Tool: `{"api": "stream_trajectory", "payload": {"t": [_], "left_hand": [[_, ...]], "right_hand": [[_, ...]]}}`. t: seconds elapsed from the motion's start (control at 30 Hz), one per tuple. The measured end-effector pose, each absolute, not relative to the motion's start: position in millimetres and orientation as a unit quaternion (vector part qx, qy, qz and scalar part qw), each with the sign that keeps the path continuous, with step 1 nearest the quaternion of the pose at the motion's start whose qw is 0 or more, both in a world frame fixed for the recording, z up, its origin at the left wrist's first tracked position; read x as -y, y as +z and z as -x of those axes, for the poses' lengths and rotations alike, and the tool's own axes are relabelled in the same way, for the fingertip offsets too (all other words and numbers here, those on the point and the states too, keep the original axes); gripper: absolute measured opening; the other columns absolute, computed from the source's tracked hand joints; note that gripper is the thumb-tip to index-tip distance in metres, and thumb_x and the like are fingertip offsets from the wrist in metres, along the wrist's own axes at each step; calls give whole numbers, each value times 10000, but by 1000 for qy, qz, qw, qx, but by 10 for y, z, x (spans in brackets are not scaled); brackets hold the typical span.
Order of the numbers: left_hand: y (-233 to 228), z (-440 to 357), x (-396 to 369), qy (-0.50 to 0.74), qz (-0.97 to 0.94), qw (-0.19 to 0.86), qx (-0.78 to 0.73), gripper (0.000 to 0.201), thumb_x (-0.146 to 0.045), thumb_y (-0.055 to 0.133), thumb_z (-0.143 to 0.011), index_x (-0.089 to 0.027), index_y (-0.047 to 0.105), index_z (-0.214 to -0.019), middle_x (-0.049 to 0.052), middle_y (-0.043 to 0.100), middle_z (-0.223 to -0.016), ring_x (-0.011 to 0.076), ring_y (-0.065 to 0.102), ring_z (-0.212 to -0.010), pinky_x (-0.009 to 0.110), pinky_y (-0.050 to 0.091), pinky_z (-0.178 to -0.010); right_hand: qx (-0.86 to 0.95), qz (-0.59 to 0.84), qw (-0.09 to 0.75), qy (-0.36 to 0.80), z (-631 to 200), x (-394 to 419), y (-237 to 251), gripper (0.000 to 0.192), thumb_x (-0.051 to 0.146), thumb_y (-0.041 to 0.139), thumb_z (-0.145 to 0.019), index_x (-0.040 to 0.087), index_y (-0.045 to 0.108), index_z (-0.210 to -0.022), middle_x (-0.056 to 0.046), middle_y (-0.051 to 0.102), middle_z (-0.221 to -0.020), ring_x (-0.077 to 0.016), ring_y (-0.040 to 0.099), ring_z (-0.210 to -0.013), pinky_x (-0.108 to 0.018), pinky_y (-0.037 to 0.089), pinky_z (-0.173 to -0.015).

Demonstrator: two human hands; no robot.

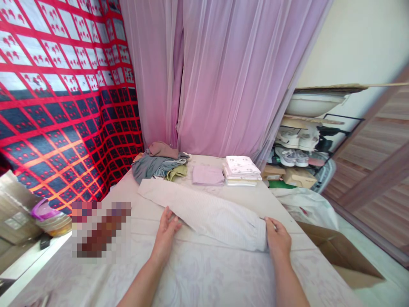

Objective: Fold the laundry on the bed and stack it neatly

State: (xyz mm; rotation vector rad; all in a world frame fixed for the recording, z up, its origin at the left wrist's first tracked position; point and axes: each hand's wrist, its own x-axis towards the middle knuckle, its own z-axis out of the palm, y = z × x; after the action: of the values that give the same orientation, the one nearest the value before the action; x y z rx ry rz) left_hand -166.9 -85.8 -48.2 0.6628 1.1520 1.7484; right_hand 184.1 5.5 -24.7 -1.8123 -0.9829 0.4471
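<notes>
Pale cream ribbed-knit garment [204,213], folded into a long strip, lies on the white cloth-covered bed [198,273]. Its long axis runs diagonally, from the far left end near the heap of grey, mauve and olive unfolded clothes [159,164] down to the gathered cuff at the near right. Left hand [166,232] rests flat, fingers spread, on the garment's near edge at mid-length. Right hand [277,238] pinches the gathered cuff end between thumb and fingers. Bare bed surface lies open in front of both hands. Behind the garment sit a folded lilac cloth [207,175] and a stack of folded white linens [242,170]. Off the bed's right edge stands an open brown cardboard box [341,256].
</notes>
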Motion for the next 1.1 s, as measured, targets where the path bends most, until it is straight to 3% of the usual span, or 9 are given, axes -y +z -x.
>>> {"api": "stream_trajectory", "payload": {"t": [0.17,0.33,0.53,0.63,0.77,0.9,1.0,1.1], "left_hand": [[-437,1635,876,705,-273,435,-489,665,-461,718,-719,-272,476,-1310,126,325,-1512,299,478,-1271,347,512,-886],[-409,1621,868,702,-276,427,-499,642,-463,726,-694,-257,508,-1261,121,344,-1504,309,484,-1265,342,514,-861],[-393,1647,861,695,-280,419,-513,577,-452,723,-690,-241,555,-1201,113,453,-1417,257,573,-1150,317,520,-824],[-377,1637,865,690,-268,413,-531,597,-482,741,-644,-217,591,-1157,78,610,-1156,185,639,-914,296,527,-750],[-303,1609,820,659,-305,389,-567,545,-523,711,-647,-189,636,-1071,25,646,-866,159,612,-740,288,511,-680],[-110,1647,519,603,-460,290,-584,424,-489,657,-685,-210,665,-1004,72,681,-1014,233,619,-976,367,469,-902],[32,1743,149,458,-629,191,-599,428,-415,624,-718,-239,651,-1108,88,603,-1274,264,498,-1231,411,319,-1086],[81,1853,-168,300,-697,124,-640,500,-370,649,-703,-242,617,-1186,118,494,-1406,329,354,-1352,512,198,-1121]], "right_hand": [[412,733,521,148,-2154,-208,25,589,587,497,-659,125,685,-973,-119,701,-816,-291,623,-830,-404,478,-787],[515,738,411,146,-2133,-146,-243,608,550,399,-739,110,649,-1075,-185,667,-1083,-304,597,-1018,-426,438,-919],[569,749,337,37,-1963,41,-569,673,500,493,-741,74,533,-1260,-205,602,-1208,-324,549,-1108,-451,408,-960],[572,751,328,40,-1976,41,-555,571,448,510,-719,99,601,-1162,-192,624,-1166,-319,551,-1094,-456,409,-963],[582,694,415,84,-2051,37,-472,315,355,559,-624,200,669,-876,-130,642,-1182,-297,505,-1185,-459,351,-1046],[608,578,466,282,-2174,160,-263,262,383,663,-559,233,680,-774,-92,649,-1213,-289,361,-1348,-461,269,-1110],[604,542,402,424,-2275,322,-68,387,416,737,-538,231,727,-878,-103,632,-1248,-302,333,-1371,-471,247,-1118],[608,522,350,486,-2361,445,28,548,473,772,-536,231,726,-1025,-122,571,-1327,-320,387,-1338,-474,288,-1093]]}}
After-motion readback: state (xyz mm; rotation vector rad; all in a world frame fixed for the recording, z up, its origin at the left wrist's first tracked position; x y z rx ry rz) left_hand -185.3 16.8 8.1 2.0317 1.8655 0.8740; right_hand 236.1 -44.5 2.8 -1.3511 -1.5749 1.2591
